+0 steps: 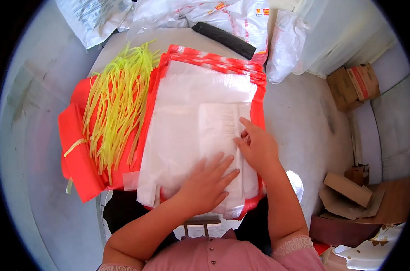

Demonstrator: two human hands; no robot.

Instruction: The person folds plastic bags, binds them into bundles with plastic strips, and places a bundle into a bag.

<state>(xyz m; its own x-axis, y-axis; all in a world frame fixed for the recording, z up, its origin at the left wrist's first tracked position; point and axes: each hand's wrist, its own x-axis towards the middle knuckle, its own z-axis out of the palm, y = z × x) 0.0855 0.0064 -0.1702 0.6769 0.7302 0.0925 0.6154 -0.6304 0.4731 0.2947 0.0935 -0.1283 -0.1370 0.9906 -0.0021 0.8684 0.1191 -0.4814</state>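
Note:
A stack of red-edged plastic bags lies in front of me, with white translucent sheets on top. On these rests a folded white sheet with a wrinkled strip along its right part. My left hand lies flat on the lower part of the folded sheet, fingers spread and slightly blurred. At its right edge is my right hand, thumb and forefinger apart, with nothing visible between them. Yellow-green strips lie left of the stack, over red material that includes a roll tied with a yellow band.
A black bar lies beyond the stack, before white printed sacks. A wrapped white bundle stands at the back right. Cardboard boxes and an open carton are on the floor at the right.

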